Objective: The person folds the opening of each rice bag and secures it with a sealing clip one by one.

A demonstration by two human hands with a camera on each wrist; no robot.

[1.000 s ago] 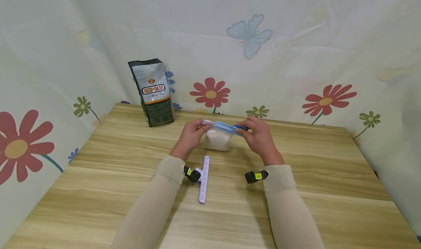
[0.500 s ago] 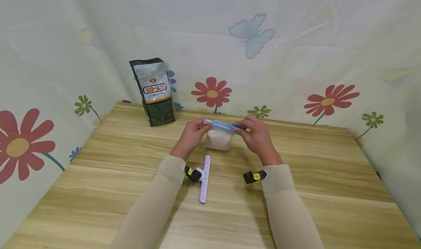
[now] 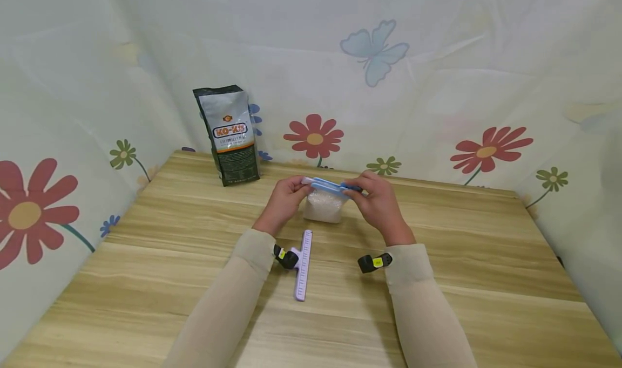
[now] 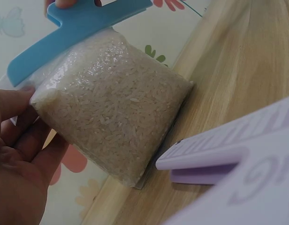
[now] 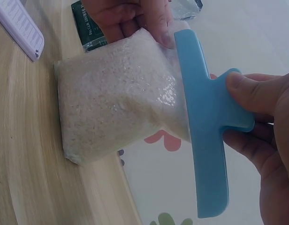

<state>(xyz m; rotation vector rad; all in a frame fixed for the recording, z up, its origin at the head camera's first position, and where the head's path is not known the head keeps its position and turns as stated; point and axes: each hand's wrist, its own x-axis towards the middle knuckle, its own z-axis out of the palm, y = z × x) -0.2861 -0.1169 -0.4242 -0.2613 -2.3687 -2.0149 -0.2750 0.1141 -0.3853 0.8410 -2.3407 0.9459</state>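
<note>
A clear plastic bag of rice (image 4: 111, 98) stands on the wooden table between my hands. Across its folded top lies a blue bag clip (image 5: 201, 122), reaching past the bag on one side. My right hand (image 3: 381, 203) pinches the clip's handle between thumb and fingers, as the right wrist view shows. With thumb and fingers, my left hand (image 3: 284, 203) holds the bag's upper left corner, right at the end of the clip. A lilac bag clip (image 3: 303, 265) with ruler marks lies on the table near my left wrist.
A tall black and silver packet (image 3: 228, 136) stands upright at the back left, close to the flowered cloth (image 3: 413, 98) behind the table. The wooden table (image 3: 486, 265) extends to both sides of my arms.
The blue clip has shifted slightly left along the bag's top, with my right hand on its handle. My left hand keeps its hold on the corner, and the head view has turned a little.
</note>
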